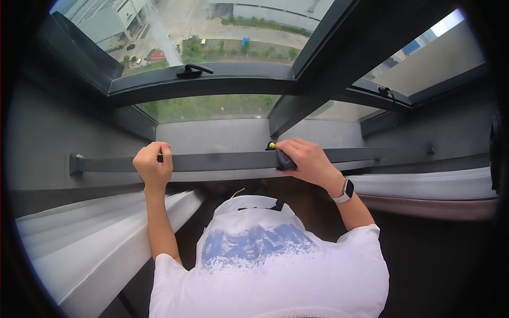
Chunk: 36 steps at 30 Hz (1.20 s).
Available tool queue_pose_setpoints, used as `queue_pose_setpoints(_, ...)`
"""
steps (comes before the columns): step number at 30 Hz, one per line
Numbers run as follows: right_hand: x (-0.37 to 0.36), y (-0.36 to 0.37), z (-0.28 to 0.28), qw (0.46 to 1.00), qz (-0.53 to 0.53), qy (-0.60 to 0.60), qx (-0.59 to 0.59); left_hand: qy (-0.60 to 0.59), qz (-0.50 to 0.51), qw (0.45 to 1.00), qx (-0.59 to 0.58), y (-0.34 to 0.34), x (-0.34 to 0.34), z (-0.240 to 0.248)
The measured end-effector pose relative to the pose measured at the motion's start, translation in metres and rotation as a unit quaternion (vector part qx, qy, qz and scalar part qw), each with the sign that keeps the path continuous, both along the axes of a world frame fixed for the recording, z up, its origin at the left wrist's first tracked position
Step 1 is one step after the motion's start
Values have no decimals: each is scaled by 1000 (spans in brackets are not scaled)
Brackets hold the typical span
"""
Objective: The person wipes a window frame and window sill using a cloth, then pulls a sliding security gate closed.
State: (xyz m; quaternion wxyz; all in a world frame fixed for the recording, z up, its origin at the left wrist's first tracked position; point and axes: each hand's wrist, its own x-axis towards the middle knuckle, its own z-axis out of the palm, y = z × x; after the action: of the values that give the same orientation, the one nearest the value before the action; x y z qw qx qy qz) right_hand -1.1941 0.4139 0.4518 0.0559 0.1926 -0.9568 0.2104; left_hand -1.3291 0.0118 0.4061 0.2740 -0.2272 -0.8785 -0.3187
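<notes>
A dark grey rail (222, 161) runs across in front of me, below the window. At its left part, my left hand (154, 165) is closed in a fist; a small dark spot shows by the fingers, and I cannot make out what they hold. Farther right, my right hand (306, 159) is wrapped round a dark rounded object (285, 160) at the rail. A small yellow part (272, 144) shows at that object's far end. The object looks like a tape measure, but the fingers hide much of it. A watch with a pale band (345, 192) is on my right wrist.
Beyond the rail is a pale sill (212, 127). Above it are dark-framed windows with a black handle (194, 70) and a second handle (387, 93) at right. White curtains hang at left (101, 233) and right (424, 185). Buildings and a road lie far below outside.
</notes>
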Motion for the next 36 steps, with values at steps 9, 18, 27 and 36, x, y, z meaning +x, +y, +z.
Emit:
queue_pose_setpoints(9,-29,-75,-18,998,24,34,37,4,18,997,77,3,-3,-6)
queue_pose_setpoints(18,-70,-173,-33,997,39,64,26,-93,28,991,91,2,-6,0)
queue_pose_setpoints(27,9,3,2,997,-60,-18,47,-82,53,992,80,5,-2,1)
queue_pose_setpoints(36,5,-14,-15,997,-50,30,43,-59,58,991,109,15,-4,2)
